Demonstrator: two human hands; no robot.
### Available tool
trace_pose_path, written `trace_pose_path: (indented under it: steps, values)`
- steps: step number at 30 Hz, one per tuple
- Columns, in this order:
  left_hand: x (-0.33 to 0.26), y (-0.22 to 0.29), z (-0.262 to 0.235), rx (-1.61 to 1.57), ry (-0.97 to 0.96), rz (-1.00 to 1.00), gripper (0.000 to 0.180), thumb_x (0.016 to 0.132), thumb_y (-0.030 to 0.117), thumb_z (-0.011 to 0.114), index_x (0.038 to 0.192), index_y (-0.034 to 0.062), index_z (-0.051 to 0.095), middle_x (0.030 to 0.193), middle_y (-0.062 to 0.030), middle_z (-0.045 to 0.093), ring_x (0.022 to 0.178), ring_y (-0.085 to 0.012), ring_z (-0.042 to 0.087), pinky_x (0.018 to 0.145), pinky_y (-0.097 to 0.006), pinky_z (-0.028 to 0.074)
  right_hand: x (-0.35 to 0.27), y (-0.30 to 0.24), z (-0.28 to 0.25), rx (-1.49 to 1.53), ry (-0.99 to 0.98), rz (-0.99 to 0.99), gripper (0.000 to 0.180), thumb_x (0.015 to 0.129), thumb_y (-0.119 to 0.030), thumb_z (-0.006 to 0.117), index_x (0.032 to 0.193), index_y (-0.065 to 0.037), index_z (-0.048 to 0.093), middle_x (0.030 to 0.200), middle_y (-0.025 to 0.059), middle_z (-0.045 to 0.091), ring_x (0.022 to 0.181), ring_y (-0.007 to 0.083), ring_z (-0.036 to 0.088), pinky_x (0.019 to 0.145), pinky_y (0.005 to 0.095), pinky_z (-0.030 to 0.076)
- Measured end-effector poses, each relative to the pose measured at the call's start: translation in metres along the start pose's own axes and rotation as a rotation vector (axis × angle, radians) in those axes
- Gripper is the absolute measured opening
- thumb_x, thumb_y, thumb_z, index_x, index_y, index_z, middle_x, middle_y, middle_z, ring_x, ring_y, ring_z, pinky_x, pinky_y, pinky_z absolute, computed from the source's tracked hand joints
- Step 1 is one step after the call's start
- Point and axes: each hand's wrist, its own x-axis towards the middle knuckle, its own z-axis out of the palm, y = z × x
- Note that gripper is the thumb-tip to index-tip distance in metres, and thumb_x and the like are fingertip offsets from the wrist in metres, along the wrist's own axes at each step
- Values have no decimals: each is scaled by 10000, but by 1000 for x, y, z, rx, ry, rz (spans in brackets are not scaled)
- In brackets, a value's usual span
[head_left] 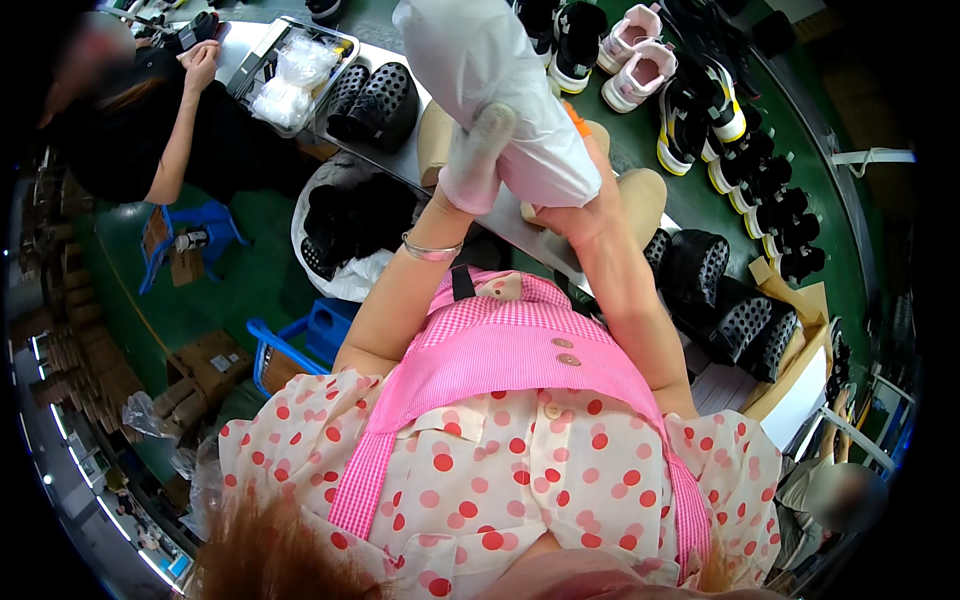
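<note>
One big white wrap (490,85) is up over the near edge of the tabletop (525,238), and both hands are on it. The left hand (478,165) has a pale glove and presses a thumb on the wrap; its other fingers are hidden. The right hand (572,215) is at the wrap's low end; I cannot tell how far its fingers are open. By the tabletop's left end, a clear bin (345,50) has white bags (298,75) in it, next to black dotted shoes (385,100). Pink shoes (640,65) sit on the green top (690,205) behind. A brown box (212,368) has a label too small to read.
</note>
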Motion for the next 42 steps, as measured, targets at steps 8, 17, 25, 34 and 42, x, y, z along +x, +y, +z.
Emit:
trace_pose_path:
  steps: [8,17,25,34,42]
  values:
    - [-15,-17,9,75,-63,-75,666,915,519,526,1300,-22,477,1197,-107,586,1102,-213,560,972,-342,427,-13,21,-11,-166,-17,-245,378,1003,-325,437,1284,-87,524,1277,95,588,1143,246,581,993,402,464]
    - [20,-37,-14,60,371,-118,743,883,650,448,1171,-30,527,1082,-138,615,959,-252,611,884,-356,487,46,13,4,76,-5,-85,397,978,-346,492,1273,-82,526,1259,78,593,1136,229,584,1016,406,454]
    - [126,-32,-103,-204,321,-358,785,835,711,478,1115,-18,559,955,-131,637,868,-250,624,803,-358,514,105,-38,33,-1632,160,-687,522,863,-363,692,1209,-7,531,1034,150,635,846,226,638,747,337,517]
    - [191,-74,-166,47,384,-541,781,877,648,493,1287,-17,488,1231,-182,560,1038,-267,593,895,-371,498,193,-58,38,-2073,413,-845,490,709,-375,779,880,-3,512,744,159,571,692,337,607,602,429,491]
    - [248,-111,-253,1526,-420,-436,409,822,217,655,1206,90,593,1205,-177,598,1084,-381,575,957,-413,468,245,-134,41,-1827,474,-52,635,687,-479,733,941,89,604,711,152,671,579,191,676,586,282,546]
